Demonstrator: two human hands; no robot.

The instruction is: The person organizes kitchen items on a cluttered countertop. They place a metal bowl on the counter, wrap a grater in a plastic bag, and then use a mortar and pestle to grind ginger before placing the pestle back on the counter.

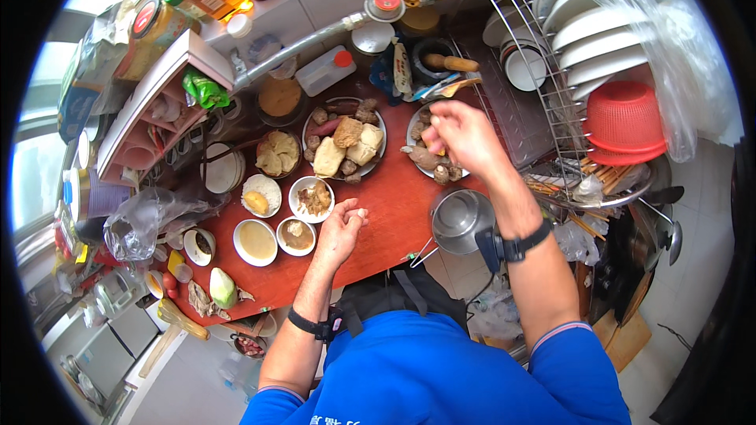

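My right hand (463, 138) is over a white plate (418, 166) of taro and other root pieces (420, 156). Its fingers are curled, and a small yellowish bit shows beneath them; whether they grip it is unclear. My left hand (342, 230) hovers at the table's front, fingers loosely closed with nothing visible inside. Beside it stand a bowl of brown food scraps (314, 199) and a bowl of brownish liquid (296, 236). Between the hands and farther back, a larger plate (378, 156) carries pale steamed chunks (348, 144), small taro and a reddish root. A steel pot (462, 215) is below my right hand.
Left are a rice bowl (269, 188), a soup bowl (256, 243), a peeled green-white vegetable (223, 289) and a plastic bag (147, 224). A wire dish rack (546, 94) with plates and a red basket (626, 115) borders the right. A mortar with pestle (452, 63) stands behind.
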